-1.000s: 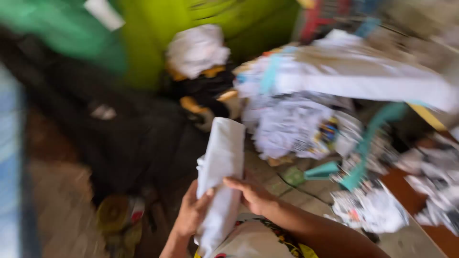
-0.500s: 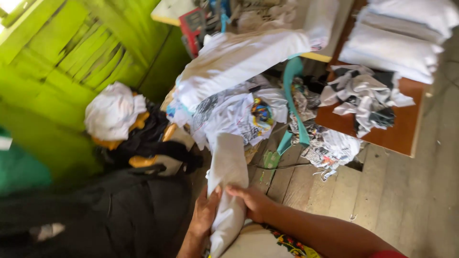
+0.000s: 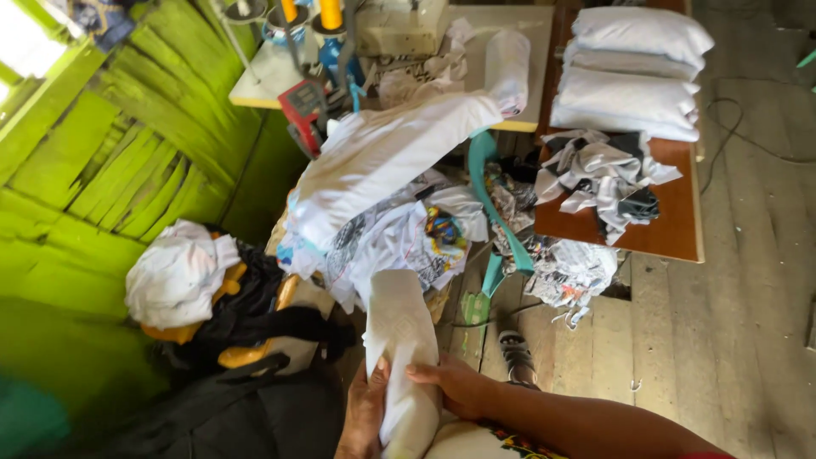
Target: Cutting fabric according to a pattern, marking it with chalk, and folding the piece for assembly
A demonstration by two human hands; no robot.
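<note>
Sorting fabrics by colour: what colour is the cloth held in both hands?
White, with a faint woven pattern; the cloth shows best in the head view.

Bright green plank wall (image 3: pixel 110 170), grey board floor (image 3: pixel 731 323), and a brown wooden table (image 3: pixel 671 229).

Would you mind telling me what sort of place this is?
Probably a small home sewing workshop: a sewing machine with thread cones, stacked white pillows, and fabric scraps. Both hands hold a white cloth piece.
</note>
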